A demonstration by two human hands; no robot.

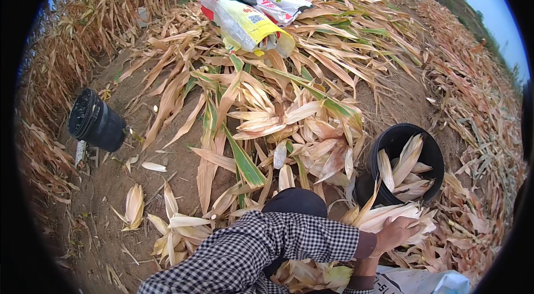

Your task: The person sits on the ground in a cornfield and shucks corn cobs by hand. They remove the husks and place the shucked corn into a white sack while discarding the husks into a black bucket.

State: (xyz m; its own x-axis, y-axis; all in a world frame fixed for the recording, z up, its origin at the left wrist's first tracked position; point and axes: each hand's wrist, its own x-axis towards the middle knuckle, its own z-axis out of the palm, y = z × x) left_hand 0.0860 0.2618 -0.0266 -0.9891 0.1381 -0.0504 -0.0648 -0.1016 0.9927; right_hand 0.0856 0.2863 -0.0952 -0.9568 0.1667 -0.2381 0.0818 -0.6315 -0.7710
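Observation:
My left hand reaches across to the right and grips a bunch of pale dry corn husks, just below the black bucket. The crossing left arm wears a checked sleeve. Under it shows my right wrist; the right hand is hidden behind the left hand. Inside the bucket lie several corn ears in their husks. Whether an ear sits inside the gripped husks cannot be told. A dark knee is left of the hands, near a heap of husked ears and leaves.
A second black bucket leans at the left. A yellow and white sack lies on cut stalks ahead. Loose husks and a husked ear lie on the soil. A white sack is at the lower right; standing maize borders the upper left.

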